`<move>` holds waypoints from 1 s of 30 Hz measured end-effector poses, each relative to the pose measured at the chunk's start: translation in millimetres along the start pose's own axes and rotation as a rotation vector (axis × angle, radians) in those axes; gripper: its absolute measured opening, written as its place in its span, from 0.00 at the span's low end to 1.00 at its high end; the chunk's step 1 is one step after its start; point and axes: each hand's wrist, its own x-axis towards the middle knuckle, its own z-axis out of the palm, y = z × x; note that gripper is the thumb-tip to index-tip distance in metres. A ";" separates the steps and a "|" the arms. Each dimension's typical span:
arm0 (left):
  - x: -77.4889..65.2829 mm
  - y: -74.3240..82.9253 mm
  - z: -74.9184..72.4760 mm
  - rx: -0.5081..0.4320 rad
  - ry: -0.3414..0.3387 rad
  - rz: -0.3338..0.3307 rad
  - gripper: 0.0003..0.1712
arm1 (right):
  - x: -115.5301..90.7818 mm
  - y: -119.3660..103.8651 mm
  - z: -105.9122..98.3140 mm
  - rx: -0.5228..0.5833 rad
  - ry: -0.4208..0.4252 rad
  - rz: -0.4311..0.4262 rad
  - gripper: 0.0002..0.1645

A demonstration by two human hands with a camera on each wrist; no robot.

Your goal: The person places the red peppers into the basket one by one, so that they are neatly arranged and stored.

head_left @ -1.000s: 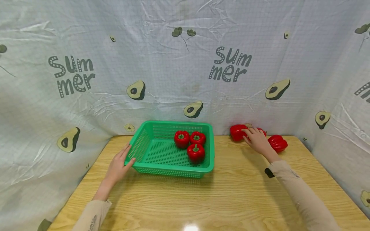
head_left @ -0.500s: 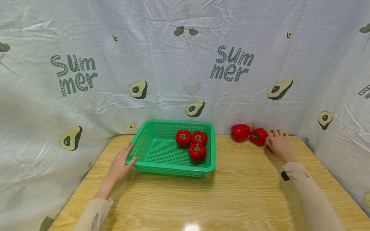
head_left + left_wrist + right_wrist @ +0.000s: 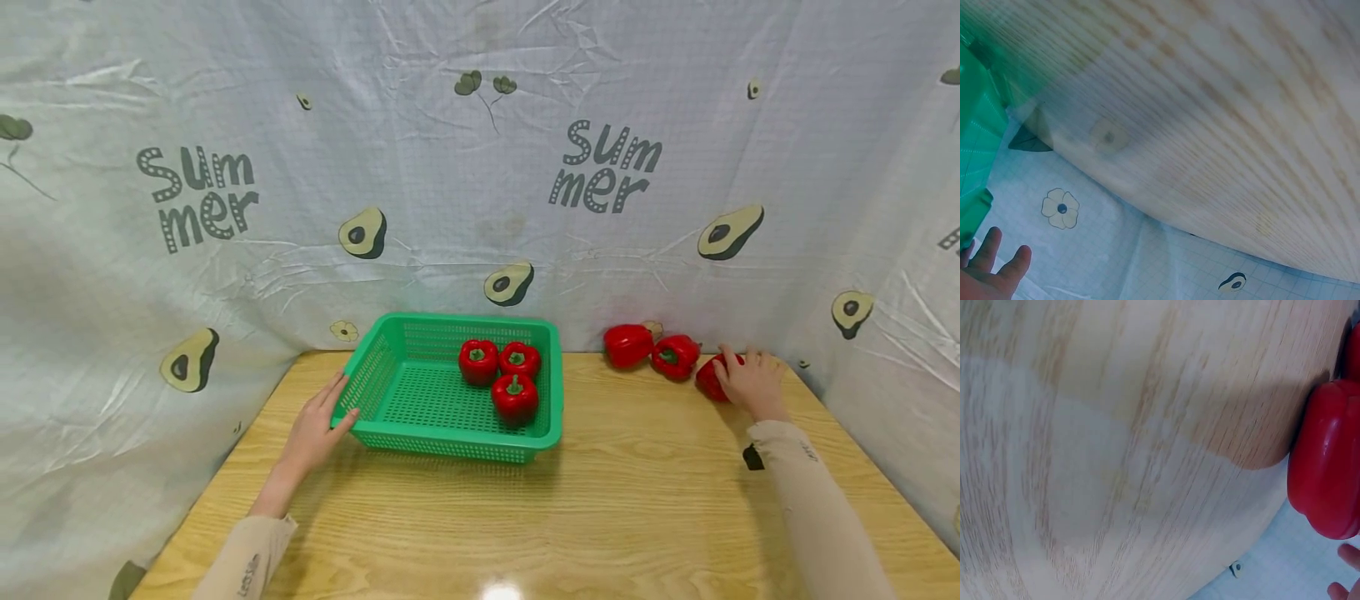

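My left hand (image 3: 309,433) rests at the front left corner of a green perforated plastic basket (image 3: 442,440). Its fingers lie along the basket's side, and the thumb touches the front rim. In the left wrist view, straight fingers (image 3: 1013,269) show beside the green wall. At the right, my right hand (image 3: 752,387) touches a red bell pepper (image 3: 708,382) lying on its side, partly covering it. The right wrist view has that pepper (image 3: 1329,456) large at its right edge, with two fingertips (image 3: 1349,553) spread just below.
Two more red bell peppers, one (image 3: 628,346) by the curtain and one (image 3: 676,357) beside it, lie left of my right hand. Several red peppers (image 3: 515,398) stand inside the basket's right half. A printed curtain (image 3: 450,208) hangs behind the wooden table (image 3: 600,500).
My right hand has moved rightward from the middle pepper, past it, to the rightmost one. That pepper shows to the left of the hand. My left hand stays at the basket.
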 end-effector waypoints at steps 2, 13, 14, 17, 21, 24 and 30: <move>0.6 0.0 0.3 -0.002 -0.004 -0.003 0.33 | -0.6 0.8 -0.4 0.002 -0.026 0.007 0.28; 1.3 1.3 0.4 -0.004 0.009 0.006 0.33 | -0.4 -1.7 -2.1 -0.031 -0.009 -0.031 0.36; 1.3 1.3 0.3 -0.005 0.009 0.004 0.33 | -0.2 -2.8 -2.2 -0.021 -0.004 -0.036 0.36; 0.8 1.4 -0.1 -0.006 0.007 -0.001 0.34 | 0.5 -6.2 -2.0 -0.005 0.000 -0.042 0.39; 0.0 1.0 -0.2 -0.007 0.003 -0.005 0.34 | -0.8 -11.4 -0.9 0.019 -0.013 -0.051 0.40; -0.1 1.4 -0.3 -0.009 0.004 -0.005 0.34 | -2.8 -14.7 0.1 0.045 -0.025 -0.060 0.41; 0.2 0.5 -0.4 -0.014 0.007 -0.001 0.33 | -5.8 -17.6 1.0 0.106 -0.073 -0.064 0.40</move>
